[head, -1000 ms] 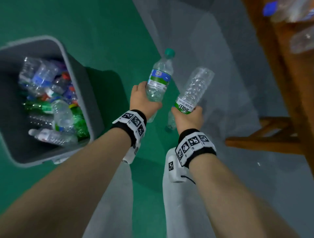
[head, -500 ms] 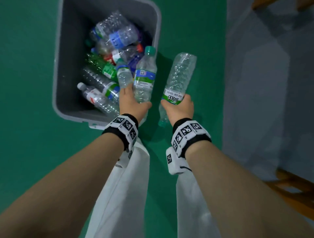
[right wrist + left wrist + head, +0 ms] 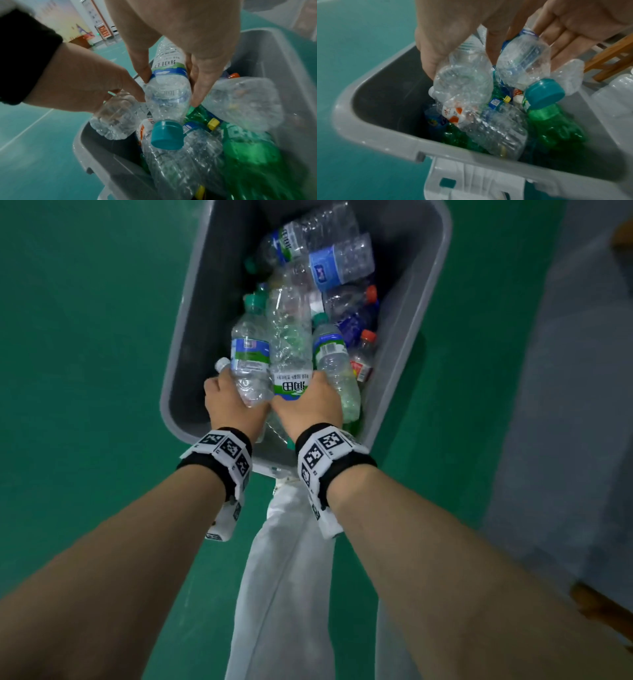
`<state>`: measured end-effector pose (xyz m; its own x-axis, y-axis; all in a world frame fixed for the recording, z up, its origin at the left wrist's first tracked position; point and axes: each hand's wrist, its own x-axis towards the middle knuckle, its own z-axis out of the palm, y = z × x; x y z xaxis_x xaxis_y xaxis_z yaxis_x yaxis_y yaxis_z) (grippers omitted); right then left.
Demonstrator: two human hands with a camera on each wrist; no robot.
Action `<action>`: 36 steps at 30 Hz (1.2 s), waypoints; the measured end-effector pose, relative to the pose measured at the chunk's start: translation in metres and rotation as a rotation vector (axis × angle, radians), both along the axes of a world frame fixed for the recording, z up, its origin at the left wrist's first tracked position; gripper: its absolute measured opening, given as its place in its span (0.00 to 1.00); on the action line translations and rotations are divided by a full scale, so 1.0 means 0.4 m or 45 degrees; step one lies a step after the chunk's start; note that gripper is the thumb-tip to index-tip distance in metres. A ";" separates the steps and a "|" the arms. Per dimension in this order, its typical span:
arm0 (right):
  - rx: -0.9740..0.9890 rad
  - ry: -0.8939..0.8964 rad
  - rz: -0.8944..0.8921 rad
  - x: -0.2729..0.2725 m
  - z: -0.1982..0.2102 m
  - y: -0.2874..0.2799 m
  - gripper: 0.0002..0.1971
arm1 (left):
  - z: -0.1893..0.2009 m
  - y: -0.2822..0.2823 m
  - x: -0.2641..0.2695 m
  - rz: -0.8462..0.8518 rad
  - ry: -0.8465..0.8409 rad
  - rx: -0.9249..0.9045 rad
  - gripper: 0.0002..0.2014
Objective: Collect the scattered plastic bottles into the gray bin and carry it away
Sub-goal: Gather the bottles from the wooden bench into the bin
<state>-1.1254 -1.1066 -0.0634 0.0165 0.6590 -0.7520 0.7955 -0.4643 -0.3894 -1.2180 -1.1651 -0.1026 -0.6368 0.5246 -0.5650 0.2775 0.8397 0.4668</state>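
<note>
Each hand (image 3: 236, 409) (image 3: 308, 409) grasping one clear bottle (image 3: 250, 361) (image 3: 291, 361) over the gray bin (image 3: 414, 337).

Bin (image 3: 185, 313) on the floor (image 3: 85, 337), straight ahead, just past the legs (image 3: 291, 577). Both hands over its near end, side by side and touching: left hand (image 3: 233, 409) to the left around one bottle (image 3: 249, 357), right hand (image 3: 308, 405) to the right around another bottle (image 3: 291, 347). Both held bottles above the heap of loose bottles (image 3: 329, 261) inside the bin. Wooden frame (image 3: 614, 56) beyond the bin, to the right.
</note>
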 end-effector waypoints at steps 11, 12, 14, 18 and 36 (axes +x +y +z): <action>-0.071 -0.311 0.131 -0.062 -0.146 0.074 0.40 | -0.139 0.116 -0.087 -0.312 -0.042 -0.026 0.46; -0.087 -0.329 0.122 -0.059 -0.152 0.076 0.40 | -0.143 0.122 -0.085 -0.350 -0.040 -0.036 0.47; -0.108 -0.360 0.114 -0.053 -0.164 0.084 0.39 | -0.145 0.135 -0.077 -0.382 -0.036 -0.050 0.47; -0.125 -0.362 0.113 -0.053 -0.169 0.092 0.38 | -0.148 0.139 -0.059 -0.402 0.009 -0.077 0.47; -0.187 -0.051 -0.078 0.117 0.023 0.050 0.26 | 0.000 0.151 0.047 -0.240 0.104 0.007 0.17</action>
